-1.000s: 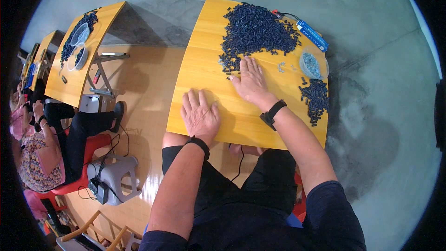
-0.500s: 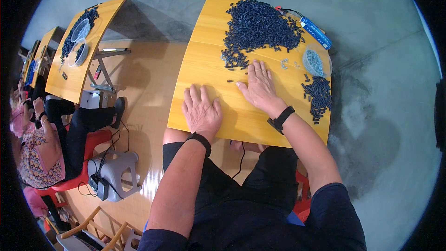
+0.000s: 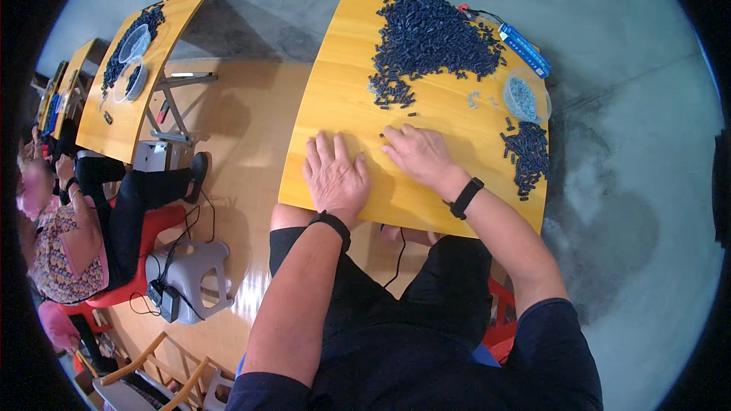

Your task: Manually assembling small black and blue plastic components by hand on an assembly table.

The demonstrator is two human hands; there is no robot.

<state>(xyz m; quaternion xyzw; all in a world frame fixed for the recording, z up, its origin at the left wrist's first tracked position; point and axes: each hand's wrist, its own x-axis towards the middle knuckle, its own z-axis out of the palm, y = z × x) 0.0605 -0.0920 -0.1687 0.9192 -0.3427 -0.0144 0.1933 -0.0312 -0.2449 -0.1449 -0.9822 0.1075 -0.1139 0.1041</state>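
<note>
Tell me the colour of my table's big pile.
The big pile is dark blue-black, best seen in the head view.

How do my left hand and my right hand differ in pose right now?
Your left hand lies flat with its fingers extended, while your right hand has its fingers bent. Your left hand has bare yellow table beyond its fingertips; your right hand has a small dark piece close to its fingertips, though contact is unclear. Both are palm down, with a dark band on each wrist.
</note>
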